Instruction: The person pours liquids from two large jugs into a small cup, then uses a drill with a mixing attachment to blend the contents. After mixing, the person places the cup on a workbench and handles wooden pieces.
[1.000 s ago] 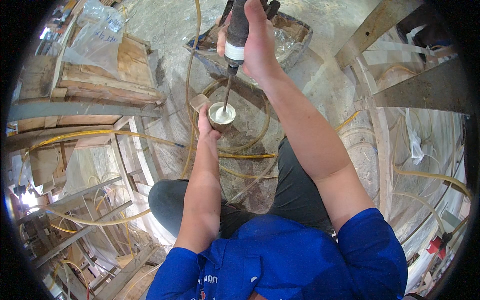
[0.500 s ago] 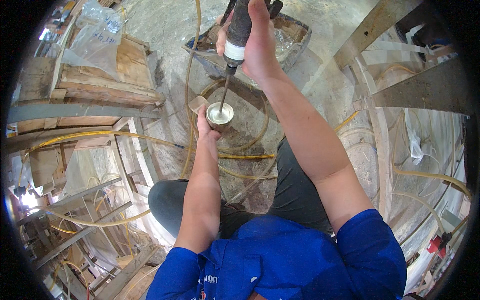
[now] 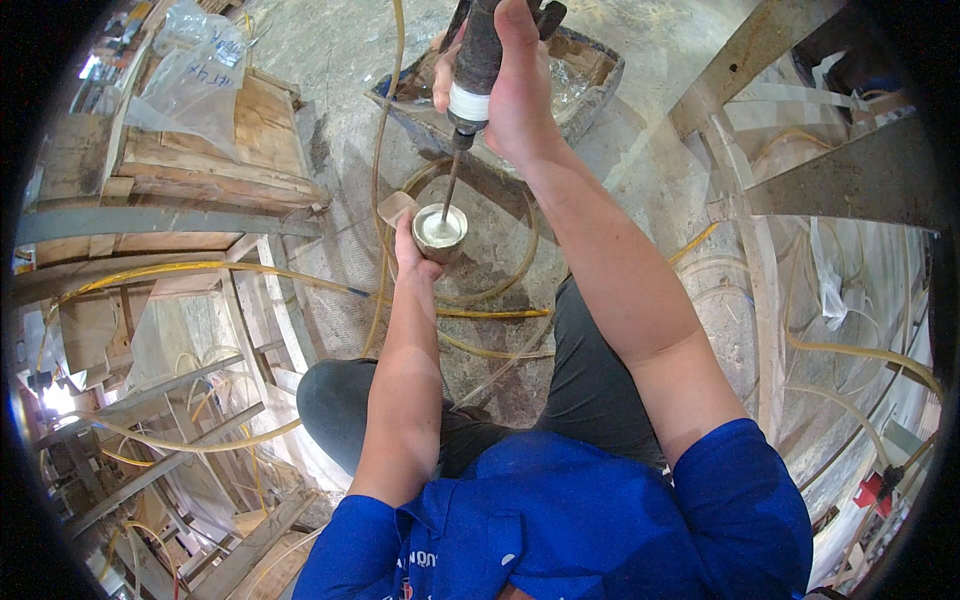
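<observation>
My right hand (image 3: pixel 520 95) is wrapped round a dark power drill (image 3: pixel 478 60) with a white band near its chuck. From the chuck a thin metal mixing rod (image 3: pixel 453 182) runs down into a small cup (image 3: pixel 440 252). Pale, whitish liquid (image 3: pixel 437 228) fills the cup, and the rod's lower end is hidden in it. My left hand (image 3: pixel 415 255) grips the cup from its near left side. Beside those fingers a flat tan piece (image 3: pixel 397 207), perhaps wood, sticks out; I cannot tell whether I hold it.
Behind the drill a worn tub (image 3: pixel 590 110) with clear plastic in it stands on the concrete floor. Yellow hoses (image 3: pixel 490 314) loop across the floor below the cup. Wooden crates (image 3: pixel 215 180) and frames line the left; metal beams (image 3: pixel 840 180) stand at the right.
Both hands, the drill and the cup stay almost where they were. The rod's slant and the liquid's surface differ slightly.
</observation>
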Tool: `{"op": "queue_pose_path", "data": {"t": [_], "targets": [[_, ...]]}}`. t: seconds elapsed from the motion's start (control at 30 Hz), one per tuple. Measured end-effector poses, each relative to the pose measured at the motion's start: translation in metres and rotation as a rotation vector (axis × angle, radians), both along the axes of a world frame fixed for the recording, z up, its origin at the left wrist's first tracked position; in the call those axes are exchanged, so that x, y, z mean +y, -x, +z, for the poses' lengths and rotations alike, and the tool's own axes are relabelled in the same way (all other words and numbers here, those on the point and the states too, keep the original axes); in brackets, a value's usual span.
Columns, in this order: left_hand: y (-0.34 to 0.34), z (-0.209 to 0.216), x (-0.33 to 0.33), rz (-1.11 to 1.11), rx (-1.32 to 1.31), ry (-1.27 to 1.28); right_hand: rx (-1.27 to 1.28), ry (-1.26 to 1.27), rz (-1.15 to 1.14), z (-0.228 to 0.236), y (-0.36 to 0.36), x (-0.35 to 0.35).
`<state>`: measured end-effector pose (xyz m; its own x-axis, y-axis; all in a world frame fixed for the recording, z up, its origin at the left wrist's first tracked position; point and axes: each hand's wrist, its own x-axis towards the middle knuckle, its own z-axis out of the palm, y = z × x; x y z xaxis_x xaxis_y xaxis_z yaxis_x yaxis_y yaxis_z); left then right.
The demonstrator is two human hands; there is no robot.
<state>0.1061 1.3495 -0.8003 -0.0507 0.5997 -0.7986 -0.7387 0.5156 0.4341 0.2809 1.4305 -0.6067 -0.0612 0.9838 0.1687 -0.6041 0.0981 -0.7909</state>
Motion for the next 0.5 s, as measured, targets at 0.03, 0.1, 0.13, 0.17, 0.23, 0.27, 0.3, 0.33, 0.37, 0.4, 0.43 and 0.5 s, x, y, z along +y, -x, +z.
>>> {"op": "queue_pose_path", "data": {"t": [0.03,0.1,0.13,0.17,0.23,0.27,0.3,0.33,0.37,0.4,0.43,0.5], "targets": [[-0.003,0.002,0.0,0.001,0.02,0.018,-0.011,0.001,-0.002,-0.002,-0.001,0.001],[-0.003,0.002,0.0,0.007,0.033,0.03,-0.02,0.0,-0.009,-0.002,-0.001,0.001],[-0.003,0.002,0.001,0.007,0.023,0.027,-0.025,0.001,-0.014,-0.002,-0.001,0.002],[0.0,0.0,0.0,0.013,0.015,0.022,-0.01,0.007,-0.006,0.0,0.001,0.001],[0.005,-0.005,0.001,0.017,0.009,0.028,0.019,0.019,0.007,0.003,0.003,0.0],[0.005,-0.006,0.002,0.013,0.004,0.031,0.042,0.022,0.008,0.002,0.002,-0.001],[0.003,-0.007,0.002,0.02,-0.001,0.024,0.064,0.024,0.008,0.002,0.002,-0.001],[0.001,-0.008,0.001,0.027,-0.007,0.017,0.087,0.026,0.009,0.002,0.001,-0.001],[-0.003,-0.007,0.004,0.027,-0.015,0.01,0.108,0.012,-0.002,0.001,-0.002,0.0],[0.006,-0.013,0.002,0.031,-0.036,-0.015,0.141,-0.004,0.009,0.004,0.001,0.0],[0.016,-0.018,0.0,0.035,-0.057,-0.041,0.174,-0.02,0.021,0.007,0.004,0.0],[0.013,-0.018,0.003,0.027,-0.068,-0.038,0.176,-0.024,-0.022,0.005,0.002,0.002]]}}
